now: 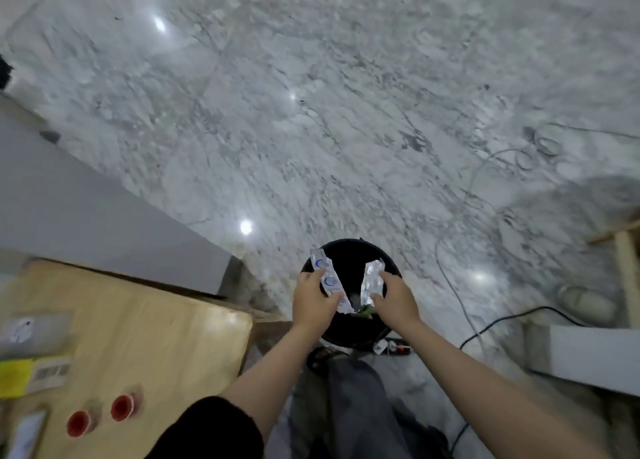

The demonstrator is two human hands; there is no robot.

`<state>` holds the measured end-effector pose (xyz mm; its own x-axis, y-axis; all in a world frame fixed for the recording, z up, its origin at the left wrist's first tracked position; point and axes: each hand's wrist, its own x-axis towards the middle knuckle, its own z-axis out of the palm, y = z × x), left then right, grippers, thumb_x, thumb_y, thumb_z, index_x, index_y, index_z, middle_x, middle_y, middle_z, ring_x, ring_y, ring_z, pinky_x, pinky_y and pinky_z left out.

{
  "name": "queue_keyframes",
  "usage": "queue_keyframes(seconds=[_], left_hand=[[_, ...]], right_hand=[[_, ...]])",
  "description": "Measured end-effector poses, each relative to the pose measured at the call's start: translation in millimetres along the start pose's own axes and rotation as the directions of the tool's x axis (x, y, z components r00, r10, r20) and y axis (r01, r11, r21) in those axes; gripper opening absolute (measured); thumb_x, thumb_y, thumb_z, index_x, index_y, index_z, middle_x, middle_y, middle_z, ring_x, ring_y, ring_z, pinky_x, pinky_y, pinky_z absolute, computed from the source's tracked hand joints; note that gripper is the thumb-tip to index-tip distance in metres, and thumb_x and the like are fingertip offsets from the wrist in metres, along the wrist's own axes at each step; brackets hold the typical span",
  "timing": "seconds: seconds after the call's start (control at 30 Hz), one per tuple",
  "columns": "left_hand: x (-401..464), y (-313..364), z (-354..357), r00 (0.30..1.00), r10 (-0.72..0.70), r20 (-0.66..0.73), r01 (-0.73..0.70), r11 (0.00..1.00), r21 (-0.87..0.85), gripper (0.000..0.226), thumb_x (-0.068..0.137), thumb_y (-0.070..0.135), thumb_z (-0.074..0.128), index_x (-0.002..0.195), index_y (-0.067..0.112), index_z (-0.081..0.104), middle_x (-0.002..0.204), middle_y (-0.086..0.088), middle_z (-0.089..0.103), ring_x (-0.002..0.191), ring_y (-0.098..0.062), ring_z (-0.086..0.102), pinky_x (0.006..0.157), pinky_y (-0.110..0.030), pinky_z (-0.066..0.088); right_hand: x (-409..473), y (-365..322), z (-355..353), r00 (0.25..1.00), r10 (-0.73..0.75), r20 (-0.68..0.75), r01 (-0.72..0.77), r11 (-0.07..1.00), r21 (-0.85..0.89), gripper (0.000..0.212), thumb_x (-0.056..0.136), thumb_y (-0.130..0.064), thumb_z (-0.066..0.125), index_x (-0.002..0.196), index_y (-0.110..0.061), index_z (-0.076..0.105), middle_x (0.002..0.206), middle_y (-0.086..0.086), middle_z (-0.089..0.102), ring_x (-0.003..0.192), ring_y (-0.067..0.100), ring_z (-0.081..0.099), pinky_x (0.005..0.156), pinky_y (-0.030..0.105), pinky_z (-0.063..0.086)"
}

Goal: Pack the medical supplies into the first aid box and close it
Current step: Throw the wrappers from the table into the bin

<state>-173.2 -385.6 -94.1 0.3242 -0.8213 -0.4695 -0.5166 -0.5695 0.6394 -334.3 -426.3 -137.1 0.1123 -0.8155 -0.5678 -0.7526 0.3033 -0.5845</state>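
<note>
Both my hands are stretched out over a black round bin [349, 334] on the marble floor. My left hand [313, 299] grips a long white wrapper strip with blue print [327, 278]. My right hand [394, 299] grips a shorter silvery wrapper piece [372, 280]. The two pieces are apart, angled upward above the bin's mouth. On the wooden table [156, 327] at the left lie blurred packets [34, 330], a yellow box with a barcode [31, 375] and two red-capped vials [100, 415]. No first aid box is recognisable.
A grey wall or cabinet [86, 209] runs along the left behind the table. Cables [460, 295] and a power strip [394, 347] lie on the floor right of the bin. A wooden frame [627, 261] and a white shoe [585, 301] are at the right. My leg [356, 403] is below.
</note>
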Motion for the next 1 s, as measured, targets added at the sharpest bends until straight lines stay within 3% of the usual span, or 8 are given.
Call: queue_keyframes(seconds=[0.1,0.2,0.47,0.63,0.83,1.0], left_hand=[[20,2,19,0.995,-0.049,0.089,0.035,0.986,0.161,0.066,0.086,0.029,0.062,0.144,0.016,0.033,0.137,-0.012,0.041,0.117,-0.027,0.052,0.086,-0.028,0.041],[29,3,27,0.986,-0.121,0.113,0.087,0.958,0.273,0.071,0.088,0.035,0.059,0.146,0.014,0.025,0.143,-0.014,0.035,0.123,-0.030,0.049,0.093,-0.038,0.043],[17,2,15,0.999,-0.033,0.026,0.027,0.974,0.223,0.062,0.090,0.036,0.053,0.143,0.013,0.032,0.140,-0.013,0.038,0.123,-0.029,0.048,0.094,-0.039,0.047],[-15,4,-15,0.985,0.104,-0.136,-0.093,0.992,0.082,0.056,0.090,0.032,0.052,0.142,0.014,0.035,0.138,-0.009,0.040,0.126,-0.023,0.044,0.094,-0.030,0.039],[-90,-15,-78,0.904,0.190,-0.382,-0.231,0.971,-0.064,0.055,0.090,0.027,0.054,0.140,0.015,0.037,0.137,-0.003,0.041,0.127,-0.014,0.042,0.092,-0.017,0.031],[-164,-54,-146,0.776,0.121,-0.619,-0.232,0.967,-0.103,0.051,0.088,0.023,0.055,0.136,0.014,0.042,0.134,-0.005,0.045,0.126,-0.018,0.044,0.095,-0.018,0.030]], right_hand=[[17,16,-5,0.997,0.047,0.067,-0.041,0.995,-0.091,0.064,0.089,-0.022,0.052,0.147,-0.019,0.023,0.134,0.016,0.049,0.113,0.033,0.054,0.091,0.043,0.050],[26,28,-11,0.990,0.114,0.082,-0.104,0.987,-0.123,0.067,0.091,-0.026,0.052,0.148,-0.018,0.019,0.144,0.017,0.037,0.126,0.035,0.046,0.099,0.044,0.045],[20,18,-5,1.000,0.019,-0.004,-0.019,0.995,-0.093,0.059,0.093,-0.030,0.052,0.145,-0.016,0.029,0.146,0.010,0.042,0.134,0.031,0.038,0.104,0.046,0.042],[-8,-29,5,0.981,-0.171,-0.093,0.163,0.982,-0.093,0.055,0.093,-0.032,0.051,0.143,-0.015,0.035,0.144,0.006,0.046,0.135,0.031,0.034,0.104,0.045,0.039],[-71,-98,29,0.911,-0.398,-0.108,0.393,0.917,-0.065,0.053,0.092,-0.033,0.050,0.141,-0.016,0.036,0.142,0.006,0.047,0.135,0.028,0.037,0.106,0.044,0.040],[-139,-170,73,0.767,-0.639,-0.066,0.635,0.769,-0.073,0.052,0.091,-0.029,0.053,0.139,-0.013,0.041,0.137,0.006,0.052,0.129,0.028,0.043,0.106,0.042,0.038]])
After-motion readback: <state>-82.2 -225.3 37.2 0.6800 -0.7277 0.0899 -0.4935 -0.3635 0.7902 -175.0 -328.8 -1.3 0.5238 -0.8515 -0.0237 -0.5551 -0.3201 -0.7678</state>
